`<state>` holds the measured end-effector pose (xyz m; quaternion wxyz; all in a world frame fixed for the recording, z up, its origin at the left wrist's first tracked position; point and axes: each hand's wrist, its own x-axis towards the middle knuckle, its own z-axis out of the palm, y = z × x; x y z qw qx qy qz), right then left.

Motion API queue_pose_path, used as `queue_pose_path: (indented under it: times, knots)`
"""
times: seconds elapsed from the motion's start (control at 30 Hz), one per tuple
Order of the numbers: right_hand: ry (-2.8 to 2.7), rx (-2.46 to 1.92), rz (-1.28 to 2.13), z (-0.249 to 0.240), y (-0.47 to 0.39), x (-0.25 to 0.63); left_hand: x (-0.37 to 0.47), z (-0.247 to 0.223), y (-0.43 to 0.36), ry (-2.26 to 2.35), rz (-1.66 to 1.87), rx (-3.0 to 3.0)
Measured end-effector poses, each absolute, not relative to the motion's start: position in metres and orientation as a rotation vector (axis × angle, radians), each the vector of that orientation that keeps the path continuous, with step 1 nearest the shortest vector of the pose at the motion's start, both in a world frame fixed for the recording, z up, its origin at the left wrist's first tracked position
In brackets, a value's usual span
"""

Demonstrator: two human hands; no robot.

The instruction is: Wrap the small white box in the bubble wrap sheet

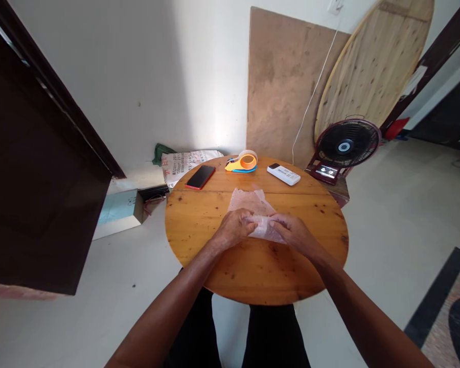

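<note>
A sheet of bubble wrap (248, 200) lies on the round wooden table (191, 225), its near part folded or rolled into a bundle. My left hand (235, 226) is closed on the bundle's left end, thumb pressed along it. At the right end, my right hand (294, 232) pinches the same bundle. Between the hands the wrap looks whitish and layered; whether something lies inside cannot be made out. Its far end spreads flat and see-through toward the back of the table.
Along the table's back stand an orange tape dispenser (242, 161), a dark phone with red edges (201, 177) and a white device with a dark end (283, 174). A fan (347, 145) stands behind right. A long box (118, 212) lies on the floor at left.
</note>
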<state>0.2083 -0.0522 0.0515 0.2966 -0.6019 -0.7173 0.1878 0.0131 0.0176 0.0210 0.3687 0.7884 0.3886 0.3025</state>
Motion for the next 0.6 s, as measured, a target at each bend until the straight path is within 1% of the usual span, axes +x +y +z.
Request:
queue_pose_path:
  times: [0.07,0.33,0.6]
  knots:
    - [-1.863,-1.596,0.512,0.050,-0.049,0.208,0.017,0.017,0.020,0.944,0.829,1.954]
    - [-1.763,-1.561,0.627,0.047,-0.046,0.208,0.021,0.013,0.021,0.856,0.860,1.688]
    - [-1.638,-1.626,0.608,0.038,-0.058,0.202,0.022,0.003,0.015,0.777,0.933,1.588]
